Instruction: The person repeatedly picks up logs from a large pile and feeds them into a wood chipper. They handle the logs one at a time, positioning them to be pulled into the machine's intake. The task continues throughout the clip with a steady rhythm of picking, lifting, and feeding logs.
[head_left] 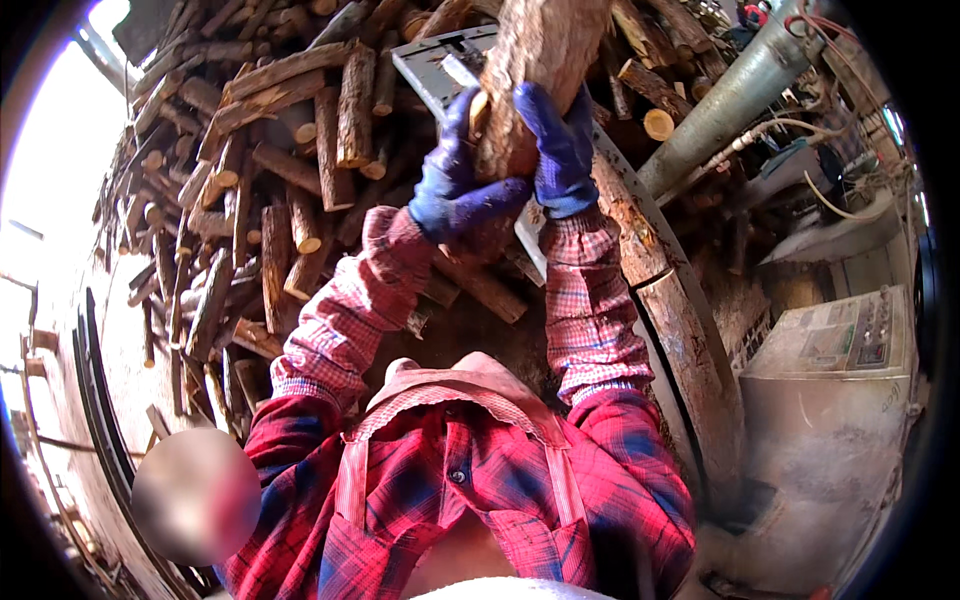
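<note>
A thick, rough-barked log (535,70) rises in front of me at the top of the view, its upper end cut off by the picture's edge. My left hand (460,178), in a blue-purple glove, grips the log's left side and lower end, the thumb stretched across the bark. On the right side, my right hand (562,150), gloved alike, is pressed round it with the thumb upward. Behind the log lies a grey metal plate or frame (425,75). The log's lower end is partly hidden by my left hand.
A big heap of cut logs (270,170) fills the left and far side. More logs (690,350) lie in a line along a metal trough at right. Beyond are a large metal pipe (740,95) and a dusty control box (840,335). At lower left, a blurred round patch hides something.
</note>
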